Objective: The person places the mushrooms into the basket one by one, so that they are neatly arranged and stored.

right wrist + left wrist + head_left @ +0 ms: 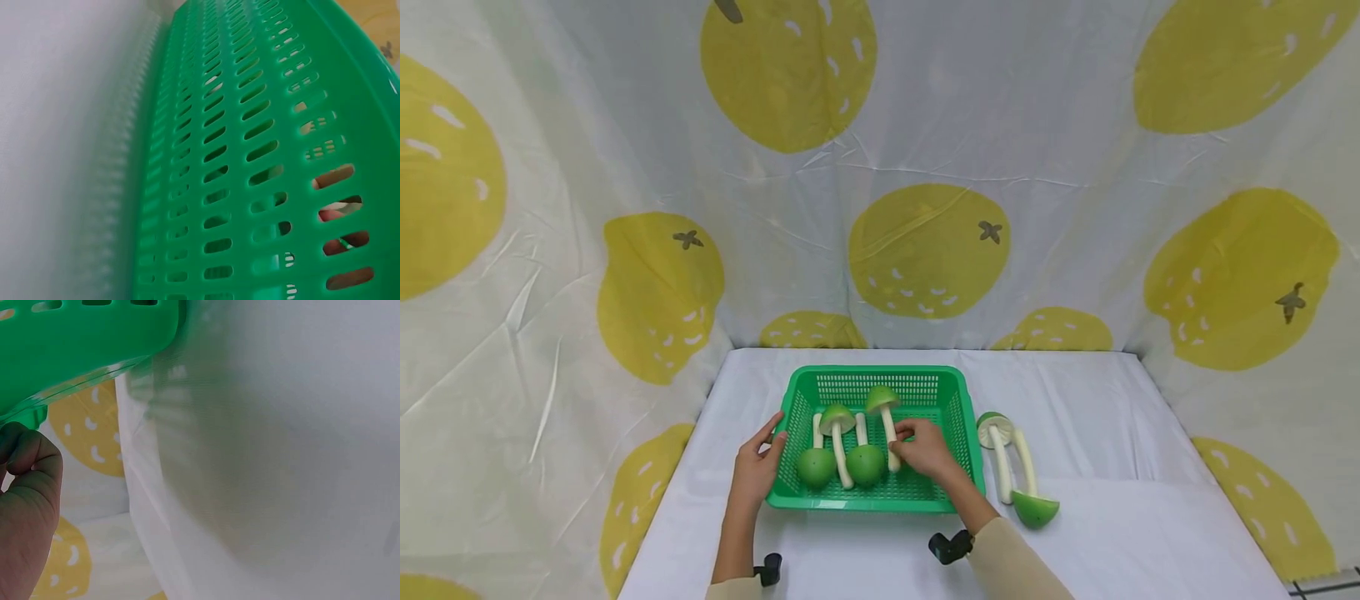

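Four green-capped mushrooms (837,446) line up inside a green basket (872,505) on a white-covered tabletop (1150,517). The right hand (925,450) pinches the stem of the rightmost mushroom (887,421) between thumb and fingers; its long axis runs between the basket's far and near edges, cap toward the far one, though whether it rests on the basket floor cannot be told. The left hand (756,471), thumb and fingers curled at the rim, holds the basket's left edge, well apart from that mushroom. Just outside the right edge, and nearer the right hand, a cap-far mushroom (1000,458) and a cap-near mushroom (1034,508) lie side by side, their stems likewise running from far to near.
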A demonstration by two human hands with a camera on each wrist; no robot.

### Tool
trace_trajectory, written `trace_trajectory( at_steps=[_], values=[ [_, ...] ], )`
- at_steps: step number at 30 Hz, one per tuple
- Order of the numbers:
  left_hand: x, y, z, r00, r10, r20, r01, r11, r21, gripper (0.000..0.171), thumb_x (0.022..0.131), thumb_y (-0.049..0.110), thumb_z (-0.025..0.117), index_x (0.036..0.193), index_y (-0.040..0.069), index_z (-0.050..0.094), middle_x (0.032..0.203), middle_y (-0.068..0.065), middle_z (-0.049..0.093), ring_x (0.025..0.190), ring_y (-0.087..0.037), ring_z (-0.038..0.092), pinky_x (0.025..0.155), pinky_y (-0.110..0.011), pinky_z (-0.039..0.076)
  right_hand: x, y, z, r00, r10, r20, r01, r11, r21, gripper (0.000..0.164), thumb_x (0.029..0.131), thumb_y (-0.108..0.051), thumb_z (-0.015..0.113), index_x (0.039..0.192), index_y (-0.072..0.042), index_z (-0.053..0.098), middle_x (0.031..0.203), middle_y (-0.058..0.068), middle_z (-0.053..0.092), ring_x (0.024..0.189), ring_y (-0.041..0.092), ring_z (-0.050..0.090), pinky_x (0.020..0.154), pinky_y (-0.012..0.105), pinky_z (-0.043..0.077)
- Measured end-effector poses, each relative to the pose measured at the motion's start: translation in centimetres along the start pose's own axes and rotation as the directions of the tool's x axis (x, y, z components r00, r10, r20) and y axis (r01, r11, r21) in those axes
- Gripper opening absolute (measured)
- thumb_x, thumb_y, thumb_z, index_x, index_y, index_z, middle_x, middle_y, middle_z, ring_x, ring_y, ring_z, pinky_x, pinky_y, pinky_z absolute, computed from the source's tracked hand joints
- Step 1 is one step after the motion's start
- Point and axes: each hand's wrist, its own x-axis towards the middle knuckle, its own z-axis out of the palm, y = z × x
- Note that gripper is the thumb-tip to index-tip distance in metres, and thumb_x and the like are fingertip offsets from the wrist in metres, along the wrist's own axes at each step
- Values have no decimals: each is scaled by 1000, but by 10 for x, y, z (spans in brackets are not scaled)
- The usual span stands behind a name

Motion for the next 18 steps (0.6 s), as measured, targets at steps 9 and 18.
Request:
trace_trajectory(
  at_steps=[9,18],
  values=[
    [1,-1,2,1000,-5,-5,5,1000,-1,44,106,33,60,149,27,56,106,-13,57,81,-26,74,65,-29,56,2,-4,4,999,21,30,-20,999,-36,33,93,-8,71,122,7,68,105,16,70,90,24,67,68,34,56],
    [1,0,2,1000,-6,-19,5,1000,-5,43,106,28,60,149,27,57,105,-13,57,82,-29,74,66,-30,57,4,0,8,996,78,50,-76,996,-41,33,95,-7,71,124,7,67,108,16,68,93,25,66,69,35,57]
  ],
)
